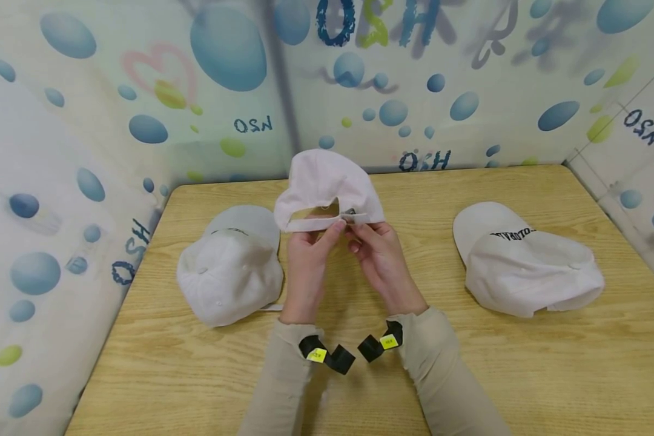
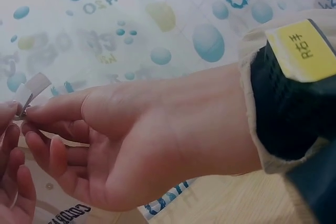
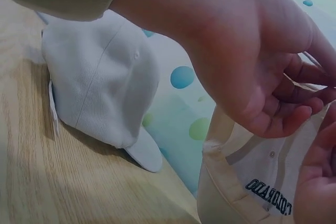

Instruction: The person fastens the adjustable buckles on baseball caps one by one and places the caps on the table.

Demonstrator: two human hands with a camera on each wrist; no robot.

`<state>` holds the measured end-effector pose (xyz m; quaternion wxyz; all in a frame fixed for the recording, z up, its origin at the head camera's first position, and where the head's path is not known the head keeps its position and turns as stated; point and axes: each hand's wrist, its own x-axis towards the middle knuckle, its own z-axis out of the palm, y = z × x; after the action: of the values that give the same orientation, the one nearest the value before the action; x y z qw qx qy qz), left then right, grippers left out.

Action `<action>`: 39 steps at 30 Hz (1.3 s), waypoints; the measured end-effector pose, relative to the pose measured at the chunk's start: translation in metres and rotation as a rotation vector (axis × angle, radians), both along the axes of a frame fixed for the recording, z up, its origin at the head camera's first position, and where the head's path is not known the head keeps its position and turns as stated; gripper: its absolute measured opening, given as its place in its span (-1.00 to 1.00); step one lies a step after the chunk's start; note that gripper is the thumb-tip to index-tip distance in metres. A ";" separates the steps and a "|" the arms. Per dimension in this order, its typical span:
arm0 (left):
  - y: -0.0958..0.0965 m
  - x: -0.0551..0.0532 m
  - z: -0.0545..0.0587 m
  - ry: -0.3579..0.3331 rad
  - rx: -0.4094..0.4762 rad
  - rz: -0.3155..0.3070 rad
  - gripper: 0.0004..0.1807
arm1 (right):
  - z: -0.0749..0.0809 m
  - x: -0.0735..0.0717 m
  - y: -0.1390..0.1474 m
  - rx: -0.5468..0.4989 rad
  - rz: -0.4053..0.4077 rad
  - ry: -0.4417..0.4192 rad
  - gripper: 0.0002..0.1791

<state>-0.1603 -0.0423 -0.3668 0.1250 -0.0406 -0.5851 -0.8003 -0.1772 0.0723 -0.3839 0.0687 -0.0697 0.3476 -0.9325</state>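
In the head view, a white baseball cap (image 1: pixel 329 175) is held up over the table, its back opening facing me. My left hand (image 1: pixel 307 266) pinches the strap (image 1: pixel 310 224) along the lower back edge. My right hand (image 1: pixel 384 263) pinches the same strap near its metal buckle (image 1: pixel 350 212). The left wrist view shows the right hand (image 2: pixel 115 145) with thumb and fingertips at the strap's loose end (image 2: pixel 37 88), the left fingertips meeting it. In the right wrist view, dark lettering shows on the held cap (image 3: pixel 215 198) below the left hand (image 3: pixel 226 56).
A second white cap (image 1: pixel 231 272) lies left of my hands on the wooden table (image 1: pixel 196 387). A third white cap (image 1: pixel 523 266), with dark lettering, lies at the right. A wall covering (image 1: pixel 316 91) with blue and green spots stands behind the table.
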 end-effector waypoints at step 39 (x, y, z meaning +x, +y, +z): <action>-0.001 -0.001 -0.002 -0.044 0.055 0.054 -0.71 | -0.004 -0.002 0.001 -0.074 0.052 -0.009 -0.91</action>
<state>-0.1617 -0.0434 -0.3692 0.1347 -0.0037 -0.5662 -0.8132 -0.1795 0.0733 -0.3875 0.0919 -0.0772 0.3107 -0.9429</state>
